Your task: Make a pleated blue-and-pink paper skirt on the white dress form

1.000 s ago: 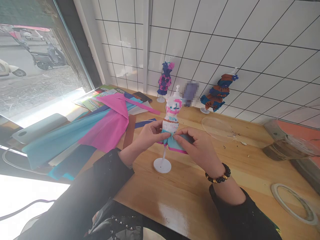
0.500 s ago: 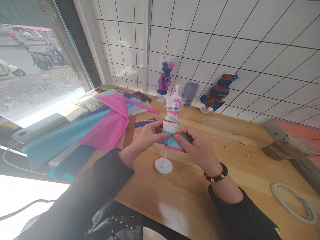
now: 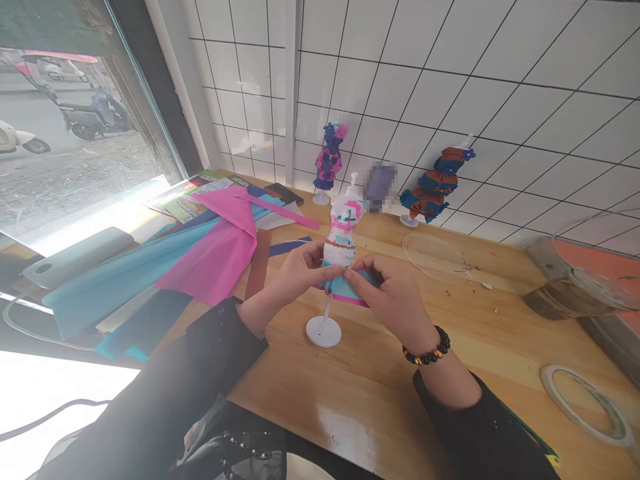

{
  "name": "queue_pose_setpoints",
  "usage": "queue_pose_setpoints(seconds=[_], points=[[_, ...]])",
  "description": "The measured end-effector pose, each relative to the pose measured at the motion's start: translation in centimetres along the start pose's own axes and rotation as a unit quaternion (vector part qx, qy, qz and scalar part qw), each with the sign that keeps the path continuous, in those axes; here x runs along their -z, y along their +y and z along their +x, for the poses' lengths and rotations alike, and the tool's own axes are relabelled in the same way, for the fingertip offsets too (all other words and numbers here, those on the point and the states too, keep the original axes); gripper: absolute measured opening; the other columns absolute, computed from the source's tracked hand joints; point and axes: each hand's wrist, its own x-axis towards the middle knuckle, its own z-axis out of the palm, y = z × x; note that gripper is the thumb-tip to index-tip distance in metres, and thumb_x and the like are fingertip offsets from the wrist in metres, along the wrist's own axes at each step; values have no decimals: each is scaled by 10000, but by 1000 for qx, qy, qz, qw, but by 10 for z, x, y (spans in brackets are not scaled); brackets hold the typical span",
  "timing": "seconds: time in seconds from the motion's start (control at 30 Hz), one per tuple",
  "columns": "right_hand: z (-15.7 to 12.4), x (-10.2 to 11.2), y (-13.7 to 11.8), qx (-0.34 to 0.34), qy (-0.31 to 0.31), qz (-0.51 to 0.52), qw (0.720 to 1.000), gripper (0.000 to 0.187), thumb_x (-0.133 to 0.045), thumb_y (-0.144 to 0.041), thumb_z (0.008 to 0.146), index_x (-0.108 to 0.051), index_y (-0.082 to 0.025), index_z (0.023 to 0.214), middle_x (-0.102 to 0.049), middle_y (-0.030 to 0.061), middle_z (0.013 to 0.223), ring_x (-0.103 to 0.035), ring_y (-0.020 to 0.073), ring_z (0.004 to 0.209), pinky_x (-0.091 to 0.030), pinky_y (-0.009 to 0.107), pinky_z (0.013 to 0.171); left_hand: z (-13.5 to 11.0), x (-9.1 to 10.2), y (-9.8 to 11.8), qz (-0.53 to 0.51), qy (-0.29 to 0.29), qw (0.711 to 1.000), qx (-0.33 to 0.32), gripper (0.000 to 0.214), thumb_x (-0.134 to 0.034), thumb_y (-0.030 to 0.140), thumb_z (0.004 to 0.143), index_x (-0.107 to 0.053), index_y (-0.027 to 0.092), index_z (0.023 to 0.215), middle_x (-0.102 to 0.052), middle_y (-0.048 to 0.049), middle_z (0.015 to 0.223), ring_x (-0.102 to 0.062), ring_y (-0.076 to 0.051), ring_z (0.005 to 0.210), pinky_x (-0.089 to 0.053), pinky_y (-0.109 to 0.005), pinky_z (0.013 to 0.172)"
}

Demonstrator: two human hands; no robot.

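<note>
A small white dress form (image 3: 341, 252) with pink, teal and brown patches stands on a round white base (image 3: 323, 331) in front of me. Around its hips runs a strip of light blue paper (image 3: 350, 288) with a pink lower edge, gathered into folds. My left hand (image 3: 305, 272) pinches the strip at the front with its thumb, the fingers curling behind the form. Thumb and fingers of my right hand (image 3: 387, 293) close on the same strip, just right of the left thumb. The fingertips of both hands are partly hidden.
Pink (image 3: 215, 257) and light blue sheets (image 3: 130, 267) lie at the left beside a brown strip (image 3: 259, 263). Two dressed forms (image 3: 329, 160) (image 3: 435, 183) stand near the tiled wall. A clear plastic disc (image 3: 433, 257), a container (image 3: 575, 293) and a tape roll (image 3: 586, 405) are at the right.
The dress form and its base have shifted slightly left. My right hand has moved a little left with the strip, while my left hand stays almost in place.
</note>
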Motion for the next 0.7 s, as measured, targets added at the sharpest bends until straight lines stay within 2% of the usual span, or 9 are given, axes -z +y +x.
queue_pose_setpoints(seconds=[0.17,0.27,0.37,0.53,0.7], points=[[1,0,2,29,9,5,1000,146,-550,-328,835,-598,-190,843,-638,31,787,-572,155,718,-455,288,650,0,1,1,-31,4,999,30,403,-757,302,639,-623,167,994,-664,-54,947,-615,-165,803,-480,-243,663],[1,0,0,110,44,-13,993,168,-573,-318,823,-575,-197,939,-615,73,959,-564,199,911,-459,354,786,2,2,3,-74,26,996,39,382,-745,289,653,-614,163,989,-650,-51,966,-608,-144,796,-477,-244,686],[1,-2,-2,215,44,-75,973,228,-608,-283,794,-559,-198,999,-564,113,1076,-517,238,1023,-432,409,854,3,3,6,-101,34,993,50,343,-726,284,674,-610,147,967,-638,-40,925,-592,-108,733,-460,-224,656],[-3,-10,0,306,61,-204,928,169,-516,-117,818,-592,-213,934,-587,86,953,-502,210,889,-414,367,757,4,1,4,-107,39,991,69,346,-729,302,664,-599,141,941,-628,-24,852,-575,-95,670,-441,-211,585],[-5,-15,-1,366,73,-254,892,180,-472,-93,848,-604,-196,782,-562,47,738,-452,163,700,-359,308,629,2,-3,3,-86,33,993,77,377,-747,304,634,-602,142,941,-628,-38,879,-559,-89,677,-423,-187,576]])
